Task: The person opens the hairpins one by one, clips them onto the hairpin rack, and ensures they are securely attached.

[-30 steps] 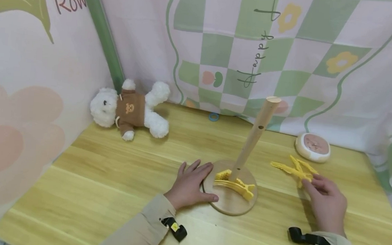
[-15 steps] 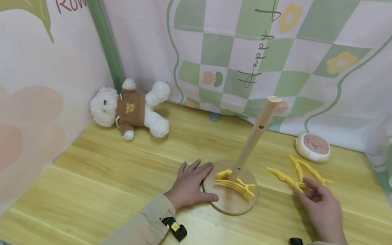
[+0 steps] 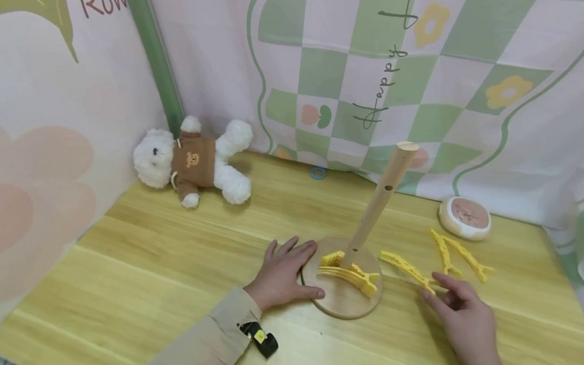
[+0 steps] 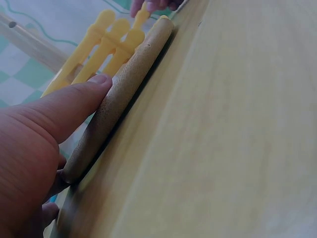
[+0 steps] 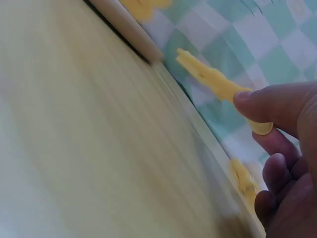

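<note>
My left hand (image 3: 285,278) lies with spread fingers at the left edge of a round wooden base (image 3: 339,304). Its thumb (image 4: 79,99) rests on the base's rim in the left wrist view. A wooden post (image 3: 379,200) with holes rises from the base, leaning right in the head view. Several curved yellow plastic branch pieces (image 3: 348,277) lie on the base around the post's foot. My right hand (image 3: 465,322) pinches one end of another yellow branch piece (image 3: 405,267) between thumb and finger. In the right wrist view that piece (image 5: 210,77) is held above the table.
Two more yellow branch pieces (image 3: 462,254) lie right of the base. Behind them sits a white and pink rounded device (image 3: 466,217). A plush toy (image 3: 194,161) in brown lies back left, and a blue ring (image 3: 318,173) lies by the curtain.
My right hand has drawn one yellow branch piece away from the other two, leftward and nearer to the base. My left hand has stayed in place.
</note>
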Available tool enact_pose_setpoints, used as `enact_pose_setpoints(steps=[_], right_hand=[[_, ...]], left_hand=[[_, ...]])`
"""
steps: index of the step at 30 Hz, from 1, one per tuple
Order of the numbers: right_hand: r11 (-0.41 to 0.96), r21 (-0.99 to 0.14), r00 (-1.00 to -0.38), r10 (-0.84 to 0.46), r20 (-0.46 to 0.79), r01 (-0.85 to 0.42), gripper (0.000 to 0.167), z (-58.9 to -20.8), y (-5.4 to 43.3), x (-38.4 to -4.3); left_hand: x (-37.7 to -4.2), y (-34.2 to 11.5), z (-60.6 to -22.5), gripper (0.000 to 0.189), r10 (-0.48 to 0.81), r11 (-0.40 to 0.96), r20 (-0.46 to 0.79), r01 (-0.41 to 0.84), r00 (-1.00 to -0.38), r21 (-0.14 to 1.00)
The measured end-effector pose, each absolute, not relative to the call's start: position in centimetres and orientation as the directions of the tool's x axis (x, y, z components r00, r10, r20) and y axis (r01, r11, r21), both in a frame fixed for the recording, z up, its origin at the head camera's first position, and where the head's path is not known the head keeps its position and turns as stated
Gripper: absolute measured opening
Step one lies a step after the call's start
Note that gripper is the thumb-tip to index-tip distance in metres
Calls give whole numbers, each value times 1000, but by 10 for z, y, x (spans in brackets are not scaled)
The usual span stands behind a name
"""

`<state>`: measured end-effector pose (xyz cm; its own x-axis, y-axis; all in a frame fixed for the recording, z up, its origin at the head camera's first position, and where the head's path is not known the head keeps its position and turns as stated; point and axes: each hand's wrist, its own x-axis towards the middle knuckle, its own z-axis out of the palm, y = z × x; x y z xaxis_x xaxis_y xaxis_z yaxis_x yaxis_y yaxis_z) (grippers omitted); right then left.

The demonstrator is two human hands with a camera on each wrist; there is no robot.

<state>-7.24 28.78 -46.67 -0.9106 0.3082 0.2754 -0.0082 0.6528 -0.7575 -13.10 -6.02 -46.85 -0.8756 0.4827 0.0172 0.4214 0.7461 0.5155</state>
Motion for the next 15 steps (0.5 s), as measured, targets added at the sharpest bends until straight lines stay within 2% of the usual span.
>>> enact_pose_setpoints(steps=[6, 15], right_hand=[[655, -749, -896, 271, 351, -96, 41, -463, 270, -68], [581, -791, -900, 217, 379, -193, 39, -456, 258, -63]], left_hand=[[-132, -60, -469, 101, 483, 750, 17, 423, -876, 509], [-132, -59, -472, 103, 479, 760, 11, 421, -878, 496]])
